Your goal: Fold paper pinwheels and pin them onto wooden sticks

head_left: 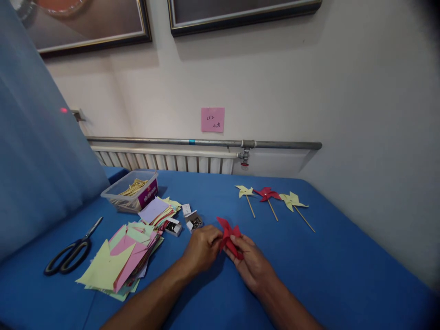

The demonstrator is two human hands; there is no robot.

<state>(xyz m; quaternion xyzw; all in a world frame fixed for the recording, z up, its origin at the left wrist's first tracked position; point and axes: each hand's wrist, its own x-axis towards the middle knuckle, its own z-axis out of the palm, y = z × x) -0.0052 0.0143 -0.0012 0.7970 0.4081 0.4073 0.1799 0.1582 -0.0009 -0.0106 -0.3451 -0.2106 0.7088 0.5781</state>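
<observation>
A red paper pinwheel (pixel 227 233), with no stick visible on it, is held up just over the blue table. My right hand (pixel 253 266) grips it from the right, thumb on the front and fingers behind. From the left, my left hand (pixel 202 248) is closed in a pinch at the pinwheel's left edge; its fingertips are partly hidden. Just beyond my left hand stand small open boxes of metal pins, one box (pixel 194 222) close to the knuckles and another box (pixel 173 227) further left.
Three finished pinwheels on sticks lie at the back right: a yellow pinwheel (pixel 244 191), a red pinwheel (pixel 267 194) and another yellow pinwheel (pixel 291 200). Left are a paper stack (pixel 110 266), a second stack (pixel 154 210), black scissors (pixel 74 254) and a plastic tub (pixel 120 201) of sticks.
</observation>
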